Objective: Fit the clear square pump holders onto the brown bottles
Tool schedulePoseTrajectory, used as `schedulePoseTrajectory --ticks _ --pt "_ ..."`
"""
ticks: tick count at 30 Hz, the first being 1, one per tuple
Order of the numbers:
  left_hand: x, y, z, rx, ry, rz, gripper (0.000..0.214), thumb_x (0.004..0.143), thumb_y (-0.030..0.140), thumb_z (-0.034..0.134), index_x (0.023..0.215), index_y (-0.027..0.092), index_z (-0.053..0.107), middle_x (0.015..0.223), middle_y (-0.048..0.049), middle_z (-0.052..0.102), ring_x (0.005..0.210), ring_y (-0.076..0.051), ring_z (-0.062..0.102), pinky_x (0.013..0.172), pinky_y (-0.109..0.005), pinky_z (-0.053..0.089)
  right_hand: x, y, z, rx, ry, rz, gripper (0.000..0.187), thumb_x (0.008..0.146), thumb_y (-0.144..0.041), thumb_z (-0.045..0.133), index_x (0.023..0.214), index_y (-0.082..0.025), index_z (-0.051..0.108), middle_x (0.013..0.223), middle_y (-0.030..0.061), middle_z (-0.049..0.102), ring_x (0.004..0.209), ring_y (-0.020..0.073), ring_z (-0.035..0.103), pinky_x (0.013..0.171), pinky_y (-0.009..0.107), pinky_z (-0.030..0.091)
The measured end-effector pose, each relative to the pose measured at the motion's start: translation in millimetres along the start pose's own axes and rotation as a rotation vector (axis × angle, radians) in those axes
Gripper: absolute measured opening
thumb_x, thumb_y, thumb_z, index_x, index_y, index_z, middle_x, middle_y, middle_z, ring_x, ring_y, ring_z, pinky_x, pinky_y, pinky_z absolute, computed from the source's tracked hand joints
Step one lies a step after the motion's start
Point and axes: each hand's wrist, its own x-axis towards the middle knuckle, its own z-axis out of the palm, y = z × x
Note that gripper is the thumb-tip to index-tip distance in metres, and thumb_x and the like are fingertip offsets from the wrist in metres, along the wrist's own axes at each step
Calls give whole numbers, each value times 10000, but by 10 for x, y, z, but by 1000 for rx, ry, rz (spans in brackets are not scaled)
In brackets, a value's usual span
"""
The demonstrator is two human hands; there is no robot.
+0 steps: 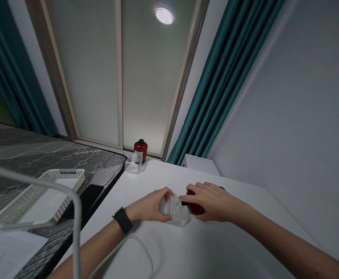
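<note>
The right hand is wrapped round the tilted bottle, its black tip at the box; whether they touch I cannot tell. The left hand grips the box, on the table, between thumb and fingers. Best keep the box flat, tilt slowly, and mind the cable

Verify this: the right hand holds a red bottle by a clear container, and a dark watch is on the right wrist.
Wrong side: the head view shows the dark watch on the left wrist. The right hand does hold the red bottle by the clear container.
</note>
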Motion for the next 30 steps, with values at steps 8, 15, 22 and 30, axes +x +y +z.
schedulePoseTrajectory --ticks 8,15,22,30 --pt "-8 26 -14 -1 -9 0 557 651 227 825 1128 202 539 1074 -53 636 971 -245 610 902 -375 487 13 -15 -19 -23 -6 -5 472 827 -305 678 1279 -346 548 1087 67 602 897 260 609 695 344 433" --pt "-7 24 -12 3 -13 2 551 654 217 822 1124 194 535 1074 -53 634 972 -245 608 898 -372 485 14 -26 -40 -29 -20 0 476 821 -313 691 1274 -353 550 1090 69 610 917 272 615 702 351 447" --pt "-4 12 -8 -6 -15 5 551 659 226 819 1132 196 538 1072 -47 634 969 -242 611 892 -367 483 20 -2 -1 -34 4 -13 473 821 -308 695 1271 -359 556 1082 64 607 902 261 606 708 346 439" --pt "-3 -2 0 -6 -15 1 553 653 227 829 1126 199 545 1070 -48 635 963 -243 610 889 -373 486 20 8 16 -33 -4 -11 498 821 -315 709 1287 -372 545 1104 61 606 922 265 602 736 363 455"
